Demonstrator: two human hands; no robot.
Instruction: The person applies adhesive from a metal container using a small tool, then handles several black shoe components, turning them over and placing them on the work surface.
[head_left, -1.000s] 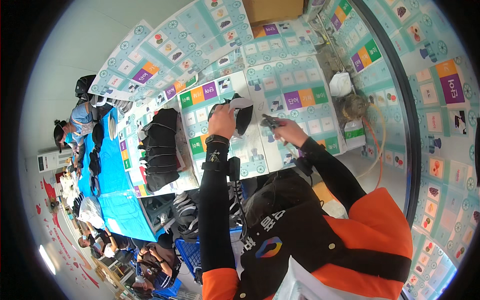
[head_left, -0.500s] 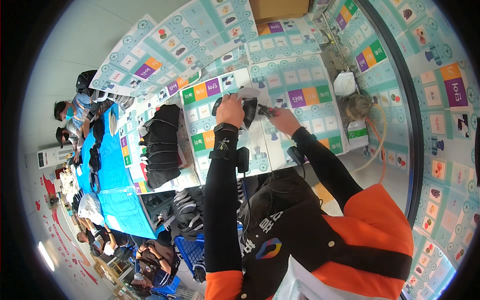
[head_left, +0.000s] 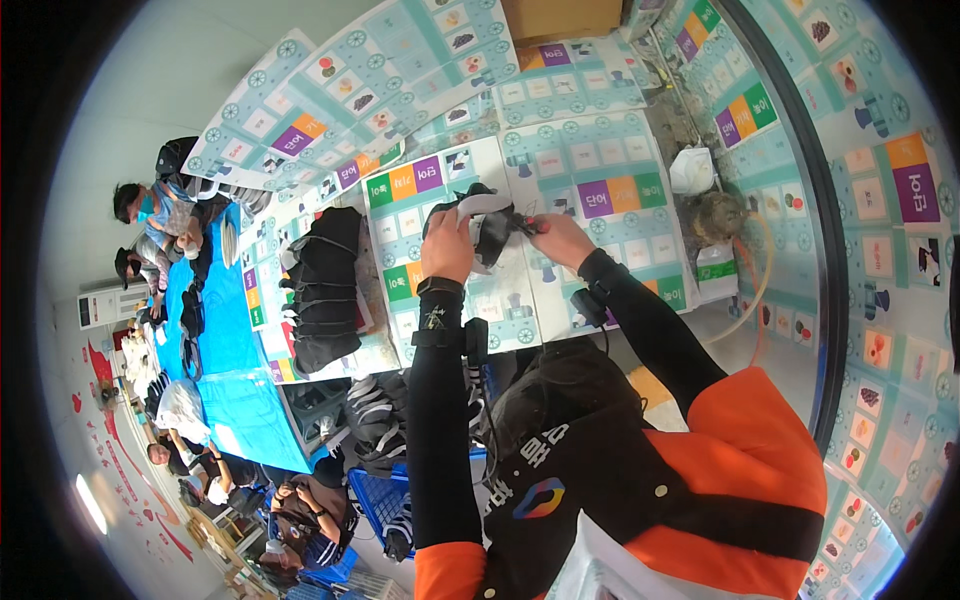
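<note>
Back from the near edge of the bench (head_left: 640,240), around the middle, I have a black piece (head_left: 492,238) with a pale grey strip (head_left: 484,203) between my hands. My left hand (head_left: 447,248) grasps its left side, fingers curled; my right hand (head_left: 560,242) is clenched around a dark tool (head_left: 526,226) by its right side, though I can't tell whether the tip grips it. Toward the near left corner I see overlapping black pads (head_left: 325,290); past the left edge, a blue sheet (head_left: 215,340).
</note>
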